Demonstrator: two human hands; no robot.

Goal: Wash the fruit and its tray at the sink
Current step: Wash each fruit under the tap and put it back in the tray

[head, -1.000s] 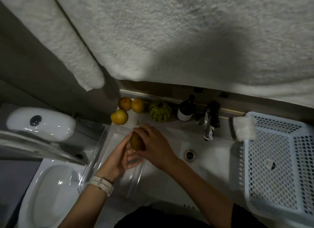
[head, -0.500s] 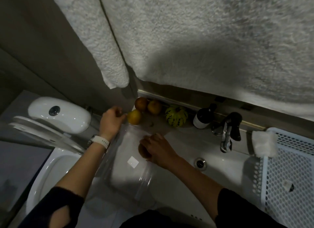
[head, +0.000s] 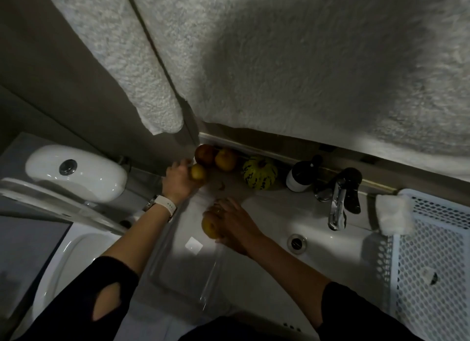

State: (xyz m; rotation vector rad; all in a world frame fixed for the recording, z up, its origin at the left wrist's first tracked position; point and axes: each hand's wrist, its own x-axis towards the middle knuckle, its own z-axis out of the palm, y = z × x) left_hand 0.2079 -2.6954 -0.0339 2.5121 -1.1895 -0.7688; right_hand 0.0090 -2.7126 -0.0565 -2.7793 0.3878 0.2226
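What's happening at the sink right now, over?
Left hand grips a yellow fruit on the ledge. Right hand holds a brownish fruit over the clear tray. Tap looks off. Nothing in the way.

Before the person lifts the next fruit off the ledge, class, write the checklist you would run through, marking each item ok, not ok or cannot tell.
1. Left hand has a grip on the yellow fruit: cannot tell; fingers are around it, but a full hold is unclear.
2. Right hand holds the brown fruit securely: ok.
3. Clear tray sits below the right hand to receive fruit: ok.
4. Tap running: cannot tell; no stream shows.
5. Neighbouring red fruit and orange fruit are steady on the ledge: ok.
6. Lighting good enough to work: not ok; the scene is dim.
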